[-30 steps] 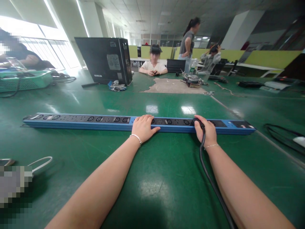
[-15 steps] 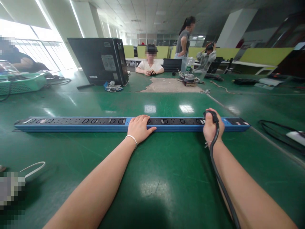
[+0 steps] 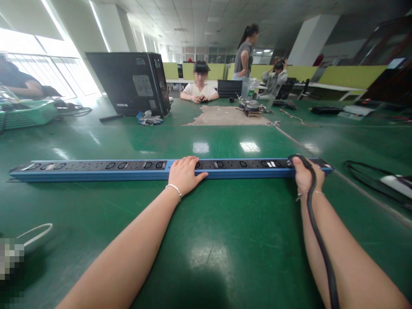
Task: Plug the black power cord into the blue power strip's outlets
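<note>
A long blue power strip [image 3: 141, 175] with a row of black sockets lies across the green table in front of me. My left hand [image 3: 184, 174] grips it near the middle, fingers over the top and thumb along the near side. At the strip's right part, my right hand [image 3: 310, 174] is closed around a black plug [image 3: 294, 159], thumb pressed on its back. From the plug a thick black power cord [image 3: 317, 231] runs down over my right forearm. Whether the plug sits in a socket is hidden by the hand.
Beyond the strip stand a black computer case [image 3: 128, 83], gloves [image 3: 149, 118] and a green basket [image 3: 28, 113]. Another black cable [image 3: 363, 176] lies at right. A person [image 3: 199, 91] sits across the table; others are farther back.
My right hand has moved right along the strip with the plug and cord. My left hand stays at the same spot on the strip. The view has shifted slightly.
</note>
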Tool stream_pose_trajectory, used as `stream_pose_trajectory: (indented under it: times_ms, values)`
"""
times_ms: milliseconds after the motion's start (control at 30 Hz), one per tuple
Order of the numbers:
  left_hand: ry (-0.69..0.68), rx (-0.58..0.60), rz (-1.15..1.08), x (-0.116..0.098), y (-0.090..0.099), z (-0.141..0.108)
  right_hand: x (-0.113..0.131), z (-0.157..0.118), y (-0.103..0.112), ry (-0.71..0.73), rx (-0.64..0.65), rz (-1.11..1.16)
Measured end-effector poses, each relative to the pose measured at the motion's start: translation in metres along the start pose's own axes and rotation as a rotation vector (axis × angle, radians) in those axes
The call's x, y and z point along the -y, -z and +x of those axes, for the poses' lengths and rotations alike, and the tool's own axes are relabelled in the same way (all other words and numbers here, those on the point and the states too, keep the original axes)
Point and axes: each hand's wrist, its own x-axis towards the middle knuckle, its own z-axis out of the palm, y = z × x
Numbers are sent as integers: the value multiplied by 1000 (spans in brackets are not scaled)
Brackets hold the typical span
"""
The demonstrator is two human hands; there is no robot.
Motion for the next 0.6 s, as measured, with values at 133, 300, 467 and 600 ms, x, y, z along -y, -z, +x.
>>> stream_pose_trajectory:
  times_ms: [133, 300, 467, 600]
  values:
    - [7, 2, 6, 0, 0, 0, -4, 3, -1, 19, 21, -26]
    - [6, -1, 12, 0, -1, 0, -9, 3, -4, 78, 52, -104]
    - [10, 2, 5, -1, 1, 0, -4, -2, -1, 125, 107, -147]
    - [19, 16, 4, -2, 2, 0, -3, -2, 4, 116, 147, -181]
